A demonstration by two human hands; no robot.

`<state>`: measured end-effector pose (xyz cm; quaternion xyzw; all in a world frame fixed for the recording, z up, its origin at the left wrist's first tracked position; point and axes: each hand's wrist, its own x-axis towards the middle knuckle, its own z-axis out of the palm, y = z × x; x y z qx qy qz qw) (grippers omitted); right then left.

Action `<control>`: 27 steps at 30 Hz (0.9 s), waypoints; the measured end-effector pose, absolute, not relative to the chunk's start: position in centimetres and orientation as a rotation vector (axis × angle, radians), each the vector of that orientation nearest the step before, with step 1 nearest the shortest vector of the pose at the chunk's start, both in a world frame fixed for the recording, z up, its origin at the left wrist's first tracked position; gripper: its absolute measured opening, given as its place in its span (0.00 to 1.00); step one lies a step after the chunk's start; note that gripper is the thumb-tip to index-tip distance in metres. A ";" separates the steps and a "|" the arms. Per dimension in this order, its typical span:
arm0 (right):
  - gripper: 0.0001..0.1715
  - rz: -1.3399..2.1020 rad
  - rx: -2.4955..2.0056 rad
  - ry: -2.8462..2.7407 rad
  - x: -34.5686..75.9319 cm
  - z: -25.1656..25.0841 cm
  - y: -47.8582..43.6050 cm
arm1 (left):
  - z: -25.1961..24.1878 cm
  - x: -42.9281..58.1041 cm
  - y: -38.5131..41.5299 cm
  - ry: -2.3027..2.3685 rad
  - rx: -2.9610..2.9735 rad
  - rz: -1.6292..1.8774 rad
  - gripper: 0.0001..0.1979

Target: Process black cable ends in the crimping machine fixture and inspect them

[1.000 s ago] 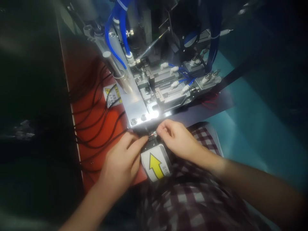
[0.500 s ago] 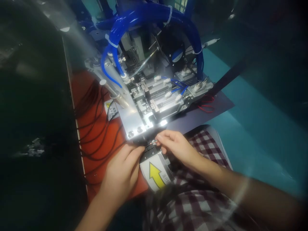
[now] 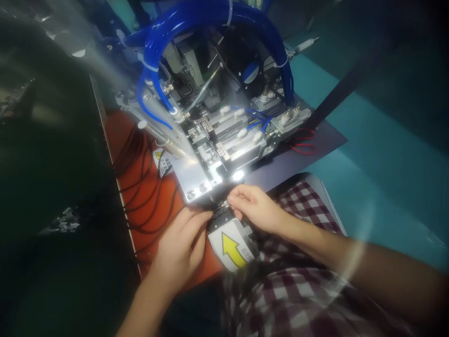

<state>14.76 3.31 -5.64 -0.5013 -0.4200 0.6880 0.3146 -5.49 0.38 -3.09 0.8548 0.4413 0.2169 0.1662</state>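
My left hand rests on the orange mat, its fingers pressed together and pinching a thin black wire at the machine's front edge. My right hand is curled just beside it, fingertips pinching a tiny metal part at the wire's end. Both hands meet right under the shiny metal plate of the machine. Directly below them sits a black block with a white label showing a yellow arrow.
Thick blue air hoses arch over the machine's small pneumatic cylinders. Several black wires loop across the orange mat at left. Red wires lie on a dark sheet at right. Teal table surface stretches right. My checked shirt fills the foreground.
The view has tilted up, showing more of the blue hoses. Both hands stay pinched together at the same spot under the plate, shifting only slightly.
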 end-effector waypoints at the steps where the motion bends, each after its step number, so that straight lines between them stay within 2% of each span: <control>1: 0.11 1.804 -1.335 -1.139 14.8 -5.6 3.3 | -3.1 -5.5 0.4 1.255 2.431 0.619 0.14; 8: 0.13 1.779 -1.423 -1.247 15.1 -4.9 3.6 | -3.4 -5.4 0.6 1.244 2.407 0.630 0.14; 14: 0.14 1.901 -1.379 -1.074 15.8 -4.8 3.7 | -3.2 -5.3 0.2 1.332 2.492 0.586 0.14; 22: 0.09 1.661 -1.400 -1.126 14.8 -5.7 2.6 | -3.2 -5.0 0.0 1.436 2.425 0.654 0.11; 27: 0.12 1.550 -1.433 -1.376 14.8 -5.8 2.6 | -3.4 -5.5 -0.1 1.409 2.428 0.596 0.13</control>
